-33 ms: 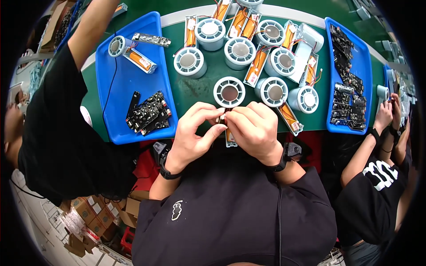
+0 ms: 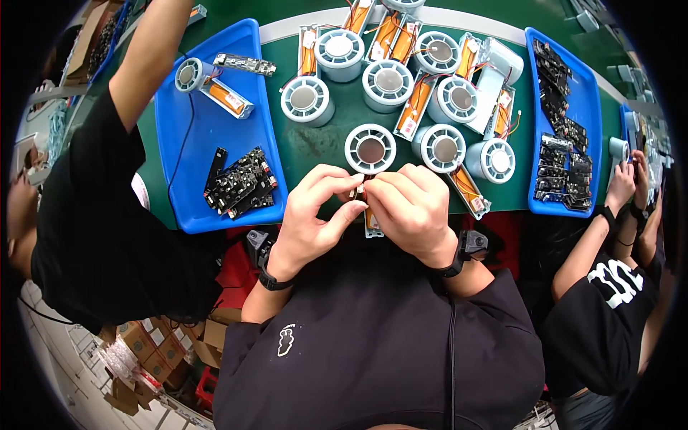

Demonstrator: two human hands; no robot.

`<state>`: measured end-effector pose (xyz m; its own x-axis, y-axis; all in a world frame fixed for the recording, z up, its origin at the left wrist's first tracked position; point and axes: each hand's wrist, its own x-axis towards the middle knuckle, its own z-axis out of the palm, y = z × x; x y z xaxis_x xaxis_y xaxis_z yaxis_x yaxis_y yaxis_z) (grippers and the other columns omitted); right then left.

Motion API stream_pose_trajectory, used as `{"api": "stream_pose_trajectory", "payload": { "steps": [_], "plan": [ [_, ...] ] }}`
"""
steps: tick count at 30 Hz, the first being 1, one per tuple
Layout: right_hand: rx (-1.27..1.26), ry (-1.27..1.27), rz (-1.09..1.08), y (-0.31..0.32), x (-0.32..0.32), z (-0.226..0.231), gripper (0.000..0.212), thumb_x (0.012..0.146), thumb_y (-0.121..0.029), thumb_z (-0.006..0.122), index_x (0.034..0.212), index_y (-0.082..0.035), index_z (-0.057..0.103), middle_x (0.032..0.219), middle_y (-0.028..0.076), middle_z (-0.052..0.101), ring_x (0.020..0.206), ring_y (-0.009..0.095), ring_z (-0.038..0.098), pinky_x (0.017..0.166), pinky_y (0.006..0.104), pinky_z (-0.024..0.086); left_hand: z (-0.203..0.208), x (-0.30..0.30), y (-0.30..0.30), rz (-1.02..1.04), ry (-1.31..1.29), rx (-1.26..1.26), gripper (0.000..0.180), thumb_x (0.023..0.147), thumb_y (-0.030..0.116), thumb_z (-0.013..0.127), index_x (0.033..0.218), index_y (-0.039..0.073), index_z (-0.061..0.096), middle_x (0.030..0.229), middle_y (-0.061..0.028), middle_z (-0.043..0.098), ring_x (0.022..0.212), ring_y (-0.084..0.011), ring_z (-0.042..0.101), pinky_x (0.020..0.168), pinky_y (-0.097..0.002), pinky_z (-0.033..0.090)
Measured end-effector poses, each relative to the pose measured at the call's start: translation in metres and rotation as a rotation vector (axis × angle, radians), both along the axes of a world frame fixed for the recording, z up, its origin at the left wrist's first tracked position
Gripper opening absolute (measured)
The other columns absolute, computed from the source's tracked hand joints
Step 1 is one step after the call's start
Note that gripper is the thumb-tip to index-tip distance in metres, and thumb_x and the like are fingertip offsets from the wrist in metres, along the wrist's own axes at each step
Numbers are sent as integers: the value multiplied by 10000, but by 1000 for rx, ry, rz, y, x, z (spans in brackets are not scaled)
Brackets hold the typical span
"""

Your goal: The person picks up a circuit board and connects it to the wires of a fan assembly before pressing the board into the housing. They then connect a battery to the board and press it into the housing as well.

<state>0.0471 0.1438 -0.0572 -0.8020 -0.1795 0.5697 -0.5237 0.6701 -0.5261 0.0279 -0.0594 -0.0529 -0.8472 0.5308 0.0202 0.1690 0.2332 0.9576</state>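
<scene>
Right in front of me on the bench lies a light-blue device with a round grille head and an orange battery handle that my hands partly cover. Just below the head, my left hand pinches a small white connector between thumb and forefinger. My right hand meets it there with its fingers closed; a bit of red wire shows by its fingertips, but what it grips is hidden. Beside my right hand lies another such device, its grille head facing up and its battery handle toward me.
Several more round-headed devices crowd the far bench. On the left, a blue tray holds circuit boards and one device; another blue tray with boards stands right. A co-worker's arm reaches over the left side; other hands work far right.
The co-worker's arm on the left has shifted slightly, and the black cable over the left tray has moved a little to the right. My hands hold the same pose.
</scene>
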Motion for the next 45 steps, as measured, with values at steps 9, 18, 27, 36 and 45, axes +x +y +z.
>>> {"api": "stream_pose_trajectory", "payload": {
  "steps": [9,18,27,36,45],
  "plan": [
    [-180,-132,57,1,4,-8,224,720,-6,837,889,-43,693,799,48,708,595,210,616,534,328,474,-6,-7,-7,-72,-198,193,253,943,10,707,1180,-70,677,1150,-160,615,1053,-215,633,929,-326,517],
    [-224,-194,95,6,3,-14,249,709,8,857,882,-52,689,759,49,703,585,203,636,531,318,496,-12,-9,-9,-129,-191,215,244,931,7,715,1165,-58,687,1125,-153,633,1022,-225,641,896,-327,520],
    [-219,-118,91,3,4,-13,222,720,-2,836,886,-51,697,778,43,716,602,206,648,554,330,505,-2,-10,-9,-129,-104,120,286,907,2,745,1181,-58,691,1143,-152,634,1019,-210,639,911,-313,517],
    [-208,-161,111,7,1,-7,188,733,-14,828,862,-67,702,752,39,705,589,199,644,564,325,496,0,-13,-7,-145,62,69,335,836,-20,810,1156,-33,715,1117,-149,663,997,-226,674,876,-319,533],
    [-186,-158,90,7,-1,-8,166,726,-17,824,821,-106,721,670,-3,681,551,172,624,545,306,441,0,-14,-8,-122,65,81,328,813,-42,813,1129,-29,727,1094,-145,685,983,-229,687,873,-317,545]
  ]
}}
